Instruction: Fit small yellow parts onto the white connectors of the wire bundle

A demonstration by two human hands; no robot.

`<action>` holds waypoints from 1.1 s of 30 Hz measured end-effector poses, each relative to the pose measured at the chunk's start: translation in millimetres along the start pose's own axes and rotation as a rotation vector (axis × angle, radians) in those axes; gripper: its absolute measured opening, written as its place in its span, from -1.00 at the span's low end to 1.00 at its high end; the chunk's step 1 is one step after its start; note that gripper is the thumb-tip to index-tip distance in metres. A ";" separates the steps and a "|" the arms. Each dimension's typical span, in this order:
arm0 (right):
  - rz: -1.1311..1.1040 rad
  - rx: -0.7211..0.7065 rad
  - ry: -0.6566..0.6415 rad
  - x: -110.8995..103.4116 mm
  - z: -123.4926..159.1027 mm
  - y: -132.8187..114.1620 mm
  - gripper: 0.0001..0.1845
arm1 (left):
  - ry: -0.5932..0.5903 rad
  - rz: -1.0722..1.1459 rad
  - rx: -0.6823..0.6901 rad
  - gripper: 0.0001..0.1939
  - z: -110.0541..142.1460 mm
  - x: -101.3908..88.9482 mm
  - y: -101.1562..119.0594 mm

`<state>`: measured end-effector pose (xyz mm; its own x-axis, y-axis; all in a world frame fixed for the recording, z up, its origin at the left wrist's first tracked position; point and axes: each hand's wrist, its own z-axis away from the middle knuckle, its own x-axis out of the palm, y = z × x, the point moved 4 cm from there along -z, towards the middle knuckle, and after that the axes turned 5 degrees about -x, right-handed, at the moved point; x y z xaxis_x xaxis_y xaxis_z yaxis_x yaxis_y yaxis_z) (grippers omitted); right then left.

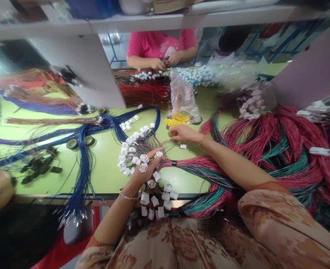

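Observation:
My left hand (146, 169) is closed around a bunch of thin wires tipped with small white connectors (131, 154), holding them above the green table (106, 164). More white connectors (155, 201) hang below that hand at the table edge. My right hand (181, 133) pinches a thin wire just beside a pile of small yellow parts (177, 120). A thick bundle of red, green and dark wires (209, 175) runs from between my hands back under my right arm.
Blue wire bundles (83, 149) and rolls of tape (72, 144) lie at left, with black parts (39, 168). A clear plastic bag (183, 97) stands behind the yellow parts. A person in a pink shirt (161, 46) works across the table. A big red wire heap (288, 145) fills the right.

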<state>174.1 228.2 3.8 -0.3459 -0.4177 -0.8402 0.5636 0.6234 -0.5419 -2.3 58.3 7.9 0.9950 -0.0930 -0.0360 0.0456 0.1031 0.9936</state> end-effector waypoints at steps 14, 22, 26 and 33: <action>-1.087 0.208 0.253 2.7 13.0 -21.7 -0.72 | 0.034 0.115 -0.015 -0.46 -2.2 -2.4 -7.2; -1.291 0.263 0.216 13.5 19.5 -46.3 -0.69 | 0.088 0.075 0.016 -0.48 -0.4 -6.7 -3.0; -1.321 0.215 0.132 15.4 23.2 -57.3 -0.71 | 0.101 0.087 0.009 -0.49 0.5 -5.9 0.7; -1.203 0.048 0.154 11.3 27.9 -75.2 -0.66 | 0.105 0.110 0.060 -0.44 -3.3 -5.2 -4.3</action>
<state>148.7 158.3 35.7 -0.7513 -0.6277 0.2037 -0.1529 -0.1347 -0.9790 -7.4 61.6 3.5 0.9976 0.0202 0.0655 -0.0664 0.0469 0.9967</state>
